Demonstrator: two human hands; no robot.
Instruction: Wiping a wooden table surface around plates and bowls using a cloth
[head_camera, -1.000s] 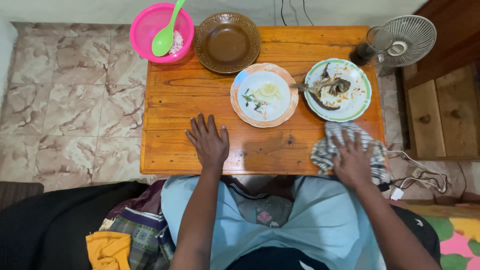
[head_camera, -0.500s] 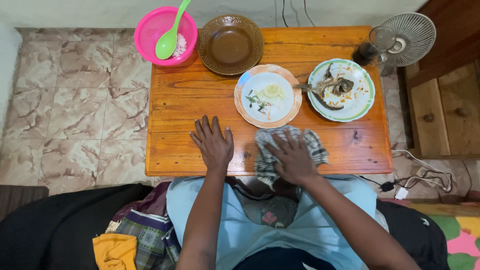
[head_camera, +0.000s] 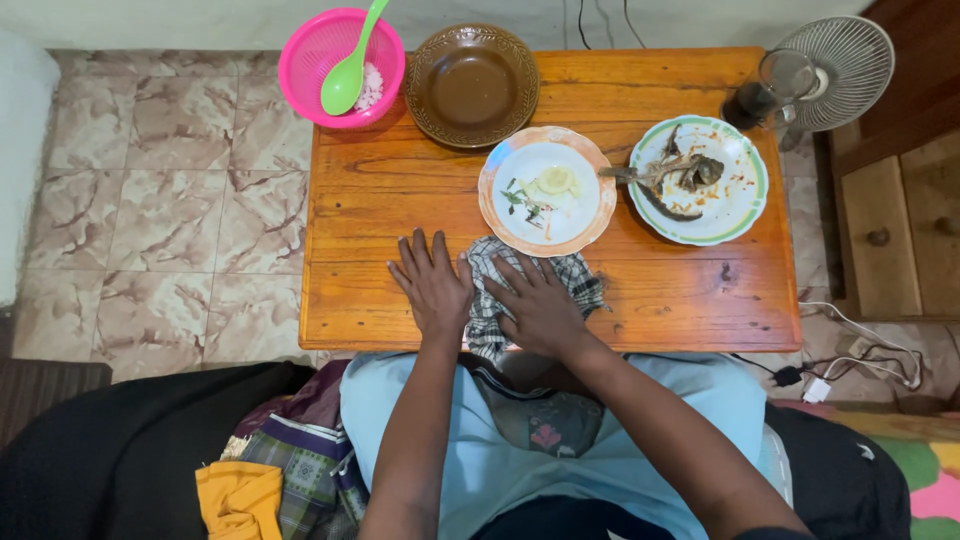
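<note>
- Head view: the left hand (head_camera: 433, 285) lies flat, palm down, on the low orange-brown wooden table (head_camera: 400, 190), fingers stretched out and slightly spread, gripping nothing.
- The right hand (head_camera: 542, 308) presses flat on a crumpled grey-and-white checked cloth (head_camera: 487, 268), fingers spread over it and not curled around it; the cloth is pinned under the palm, not pinched.
- The cloth sits between the two hands, touching the thumb side of the left hand, and its lower edge hangs over the near table edge.
- Just beyond the right fingertips stands a round white plate with an orange rim (head_camera: 590, 215), holding a lemon slice and green scraps.
- Further out and to the right of those fingers is a white plate with a green rim (head_camera: 745, 215), carrying fish bones.
- Well beyond the left fingertips, at the far edge, sit a brown glazed ceramic bowl (head_camera: 471, 85) and a pink plastic basket (head_camera: 300, 70) with a green plastic spoon (head_camera: 347, 78) in it.
- At the far right corner stands a clear glass of dark drink (head_camera: 765, 92), beside a small white fan (head_camera: 845, 60).
</note>
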